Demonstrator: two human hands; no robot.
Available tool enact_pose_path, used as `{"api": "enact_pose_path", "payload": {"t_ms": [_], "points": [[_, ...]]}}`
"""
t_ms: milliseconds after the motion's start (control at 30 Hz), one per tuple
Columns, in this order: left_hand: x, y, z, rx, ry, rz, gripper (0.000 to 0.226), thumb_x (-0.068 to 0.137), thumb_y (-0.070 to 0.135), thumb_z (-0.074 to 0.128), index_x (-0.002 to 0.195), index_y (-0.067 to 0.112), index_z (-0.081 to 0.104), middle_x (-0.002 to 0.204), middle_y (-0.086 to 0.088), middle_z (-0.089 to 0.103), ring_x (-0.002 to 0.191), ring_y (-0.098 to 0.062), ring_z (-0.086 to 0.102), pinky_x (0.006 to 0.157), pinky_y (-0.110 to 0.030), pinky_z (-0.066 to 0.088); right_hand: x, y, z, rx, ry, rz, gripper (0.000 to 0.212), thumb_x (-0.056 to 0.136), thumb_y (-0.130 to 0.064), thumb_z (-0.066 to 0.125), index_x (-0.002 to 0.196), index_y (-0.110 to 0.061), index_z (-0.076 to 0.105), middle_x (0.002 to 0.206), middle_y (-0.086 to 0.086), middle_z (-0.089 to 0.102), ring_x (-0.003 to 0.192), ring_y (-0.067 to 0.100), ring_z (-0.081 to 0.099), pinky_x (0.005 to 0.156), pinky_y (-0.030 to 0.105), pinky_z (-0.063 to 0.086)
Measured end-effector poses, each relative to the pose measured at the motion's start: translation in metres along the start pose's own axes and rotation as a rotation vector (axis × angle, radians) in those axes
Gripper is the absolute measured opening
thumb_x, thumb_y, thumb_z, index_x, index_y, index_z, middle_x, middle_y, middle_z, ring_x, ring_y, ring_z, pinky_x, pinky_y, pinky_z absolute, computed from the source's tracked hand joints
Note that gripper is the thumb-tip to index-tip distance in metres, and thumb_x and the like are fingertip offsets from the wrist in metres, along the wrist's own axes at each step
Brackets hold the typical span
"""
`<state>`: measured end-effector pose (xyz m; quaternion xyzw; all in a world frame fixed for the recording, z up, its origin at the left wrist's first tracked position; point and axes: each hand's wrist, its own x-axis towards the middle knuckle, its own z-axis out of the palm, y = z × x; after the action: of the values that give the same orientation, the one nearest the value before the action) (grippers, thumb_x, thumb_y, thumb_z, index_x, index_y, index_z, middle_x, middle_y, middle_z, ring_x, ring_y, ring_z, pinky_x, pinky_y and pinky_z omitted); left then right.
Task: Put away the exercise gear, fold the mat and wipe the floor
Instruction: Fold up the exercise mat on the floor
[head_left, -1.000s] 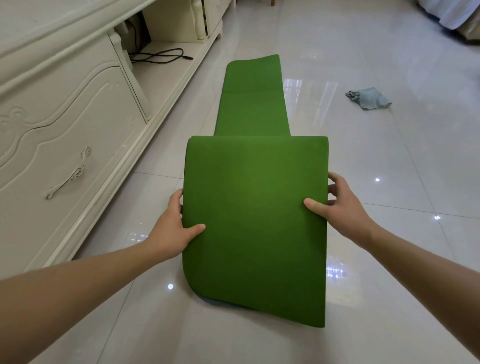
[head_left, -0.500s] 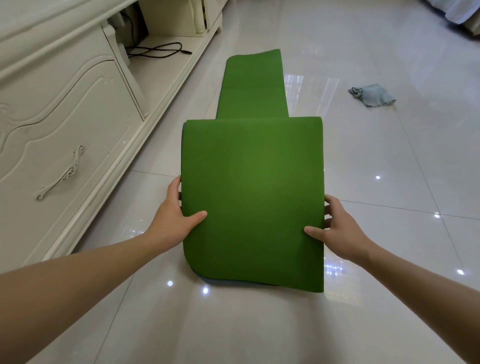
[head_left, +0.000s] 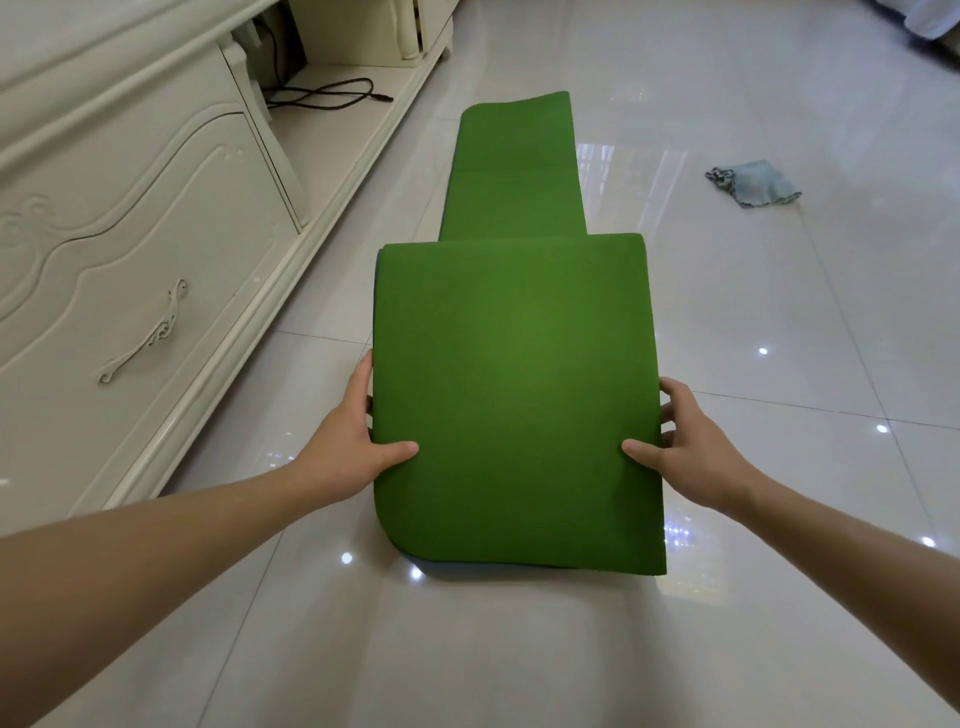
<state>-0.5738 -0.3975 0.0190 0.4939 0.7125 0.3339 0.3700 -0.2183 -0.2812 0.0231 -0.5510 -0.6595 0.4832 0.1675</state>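
Observation:
A green exercise mat lies lengthwise on the glossy tiled floor, its near part folded over into a thick flat stack, its far part stretched flat away from me. My left hand grips the stack's left edge, thumb on top and fingers underneath. My right hand holds the right edge the same way. A blue-grey underside shows at the stack's near bottom corner. A crumpled light blue cloth lies on the floor at the far right.
A cream carved cabinet with a curled metal handle runs along the left. Its low open shelf holds a black cable. Bare shiny floor tiles spread to the right and in front of me.
Both hands have slid the folded stack forward and lowered it toward the floor. The fold edge sits farther along the flat part of the mat. The grip is unchanged.

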Motion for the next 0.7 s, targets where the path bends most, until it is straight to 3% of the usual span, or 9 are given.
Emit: {"api": "enact_pose_path", "payload": {"t_ms": [267,467,700], "points": [[-0.028,0.005,-0.014,0.024,-0.033,0.001,0.109,0.080,0.020,0.082,0.149,0.057,0.006,0.131,0.023,0.052,0.121,-0.011,0.055,0.097,-0.048,0.054,-0.027,-0.003,0.005,0.004,-0.055,0.024,0.068,0.087,-0.018,0.071,0.139,-0.037,0.030,0.114,0.000,0.053,0.088,0.023,0.069,0.076,0.045,0.059],[-0.047,-0.005,-0.016,-0.020,-0.065,-0.058,0.105,0.077,0.018,0.082,0.147,0.059,0.014,0.128,0.018,0.058,0.116,-0.015,0.059,0.095,-0.050,0.055,-0.045,0.000,0.007,0.087,-0.149,0.093,0.061,0.087,-0.015,0.070,0.134,-0.032,0.036,0.113,0.008,0.053,0.088,0.027,0.070,0.071,0.049,0.060],[-0.055,-0.005,-0.007,-0.048,-0.130,-0.107,0.097,0.083,0.007,0.076,0.143,0.058,0.019,0.125,0.015,0.059,0.112,-0.013,0.062,0.090,-0.039,0.057,-0.051,0.005,0.007,0.110,-0.211,0.180,0.051,0.089,-0.012,0.068,0.128,-0.027,0.040,0.114,0.011,0.056,0.090,0.027,0.070,0.069,0.048,0.060]]}}
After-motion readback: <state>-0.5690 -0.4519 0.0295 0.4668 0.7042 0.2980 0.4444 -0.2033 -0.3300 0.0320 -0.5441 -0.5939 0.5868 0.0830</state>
